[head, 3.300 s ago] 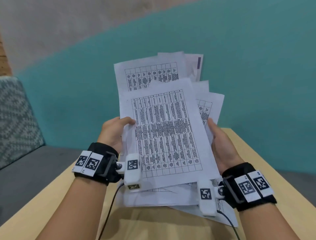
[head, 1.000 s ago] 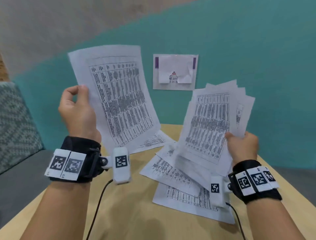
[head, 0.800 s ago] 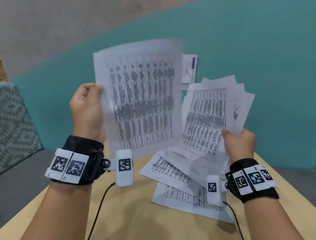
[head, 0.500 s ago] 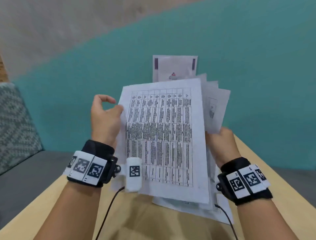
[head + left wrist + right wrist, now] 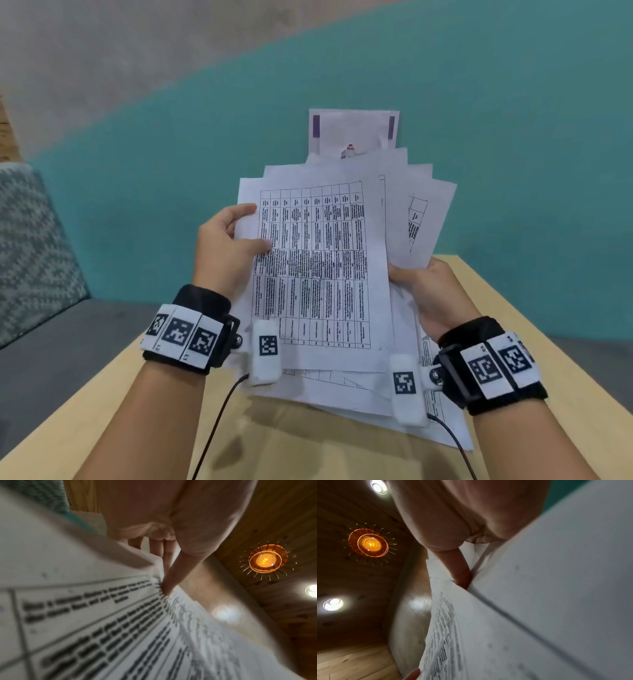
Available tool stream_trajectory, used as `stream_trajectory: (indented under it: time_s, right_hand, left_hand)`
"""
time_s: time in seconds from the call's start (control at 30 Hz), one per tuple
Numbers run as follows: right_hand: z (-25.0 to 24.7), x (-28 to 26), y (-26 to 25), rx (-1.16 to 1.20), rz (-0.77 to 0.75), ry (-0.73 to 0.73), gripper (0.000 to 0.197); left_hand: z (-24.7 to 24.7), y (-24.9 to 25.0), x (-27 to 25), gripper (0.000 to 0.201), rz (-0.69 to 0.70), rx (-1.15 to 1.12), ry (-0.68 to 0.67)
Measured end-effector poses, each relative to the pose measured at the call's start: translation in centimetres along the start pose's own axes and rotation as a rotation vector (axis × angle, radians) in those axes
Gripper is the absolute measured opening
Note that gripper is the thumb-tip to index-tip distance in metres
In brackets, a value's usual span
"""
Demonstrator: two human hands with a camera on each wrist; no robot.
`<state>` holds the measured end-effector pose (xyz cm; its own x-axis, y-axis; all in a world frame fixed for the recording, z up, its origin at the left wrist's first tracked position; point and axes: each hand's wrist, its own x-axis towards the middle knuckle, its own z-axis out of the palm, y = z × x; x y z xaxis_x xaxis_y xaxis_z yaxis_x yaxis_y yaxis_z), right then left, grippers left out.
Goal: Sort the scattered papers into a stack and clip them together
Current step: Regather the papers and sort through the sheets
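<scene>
A fanned bundle of white printed papers (image 5: 318, 267) stands tilted up between both hands above the wooden table (image 5: 308, 452). The top sheet carries a dense black table. My left hand (image 5: 236, 240) holds the bundle's left edge, thumb on the front (image 5: 169, 582) and fingers behind. My right hand (image 5: 424, 284) grips the right edge, where several sheets (image 5: 428, 219) splay out to the right. In the right wrist view the thumb (image 5: 462, 573) presses into the paper edges (image 5: 505, 615). More sheets (image 5: 442, 421) stick out low under the bundle, over the table. No clip is in view.
A teal wall (image 5: 513, 137) rises behind the table, with a white notice (image 5: 352, 133) taped to it. A grey sofa with a patterned cushion (image 5: 30, 246) sits at the left. Wrist camera cables (image 5: 219, 421) hang over the table.
My left hand brought the single sheet from the left onto the front of the bundle in my right hand. Both hands now hold the papers together, lower and closer to the table.
</scene>
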<state>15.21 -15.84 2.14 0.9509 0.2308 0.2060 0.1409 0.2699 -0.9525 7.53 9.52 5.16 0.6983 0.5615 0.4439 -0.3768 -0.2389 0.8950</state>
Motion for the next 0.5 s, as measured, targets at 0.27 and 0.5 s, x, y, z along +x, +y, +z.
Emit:
stream_trajectory:
  time_s: [0.27,0.5]
  right_hand:
    - [-0.4,0.1,-0.1,0.05,0.087,-0.024,0.031]
    - [-0.9,0.0,-0.3,0.038,0.101,-0.072,0.033]
  left_hand:
    - [0.4,-1.1,0.2,0.081,-0.02,-0.085,0.092]
    - [-0.5,-0.9,0.5,0.052,-0.402,-0.222,-0.231]
